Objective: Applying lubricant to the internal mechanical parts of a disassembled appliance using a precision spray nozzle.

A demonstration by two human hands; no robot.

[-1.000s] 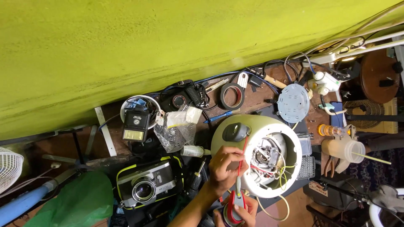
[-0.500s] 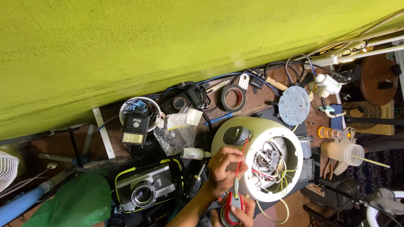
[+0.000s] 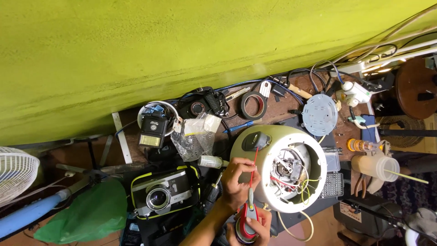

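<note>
A round cream appliance housing (image 3: 314,141) lies open on the workbench, with its motor and red, yellow and white wires (image 3: 291,175) exposed. My left hand (image 3: 236,180) rests against its left side and pinches a thin red wire (image 3: 253,164) that runs up toward a dark knob (image 3: 256,140). Just below it, at the bottom edge of the view, my right hand (image 3: 255,228) grips a red-handled cutter (image 3: 248,216). The cutter's grey tip meets the lower end of the red wire.
A silver camera in a black and yellow case (image 3: 161,196) sits to the left, with a green plastic bag (image 3: 86,216) beyond it. A tape roll (image 3: 253,105), a blue perforated disc (image 3: 320,115), a plastic cup (image 3: 375,166), a white fan (image 3: 13,175) and tangled cables crowd the bench under the green wall.
My right hand and the cutter have shifted slightly left, under my left hand. The red wire now stands straight between the cutter's tip and the knob.
</note>
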